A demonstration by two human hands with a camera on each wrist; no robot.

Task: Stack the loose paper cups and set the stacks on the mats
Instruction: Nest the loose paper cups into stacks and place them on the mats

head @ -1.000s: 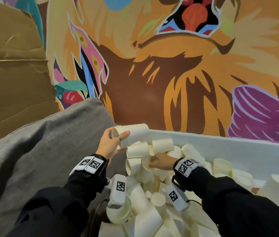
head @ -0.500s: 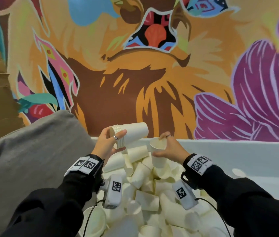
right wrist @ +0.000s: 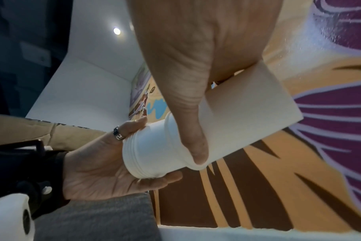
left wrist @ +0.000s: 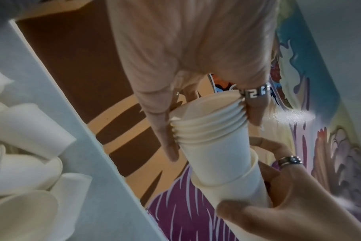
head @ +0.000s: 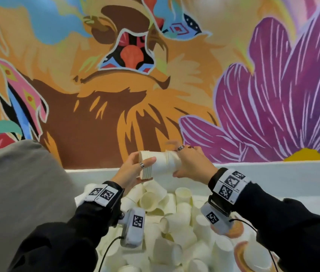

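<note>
A stack of white paper cups (head: 153, 166) lies sideways in the air above the bin, its several rims pointing left. My left hand (head: 138, 170) grips it at the rim end, thumb in front and fingers behind. My right hand (head: 182, 163) holds a single white cup (head: 172, 160) whose mouth is slid partway over the stack's closed end. In the left wrist view the single cup's rim (left wrist: 227, 179) rings the stack (left wrist: 214, 143). In the right wrist view my right thumb lies along that cup (right wrist: 247, 114), and my left hand (right wrist: 97, 169) cradles the stack (right wrist: 153, 146).
Many loose white cups (head: 171, 218) are heaped in a white bin below my hands; its far wall (head: 273, 173) runs along a painted wall. A grey cloth-covered mound (head: 18, 183) rises at the left. An orange-ringed patch (head: 238, 252) shows among the cups at the lower right.
My right hand has lifted one cup out of the heap and brought it left onto the closed end of the stack. My left hand has kept the stack raised.
</note>
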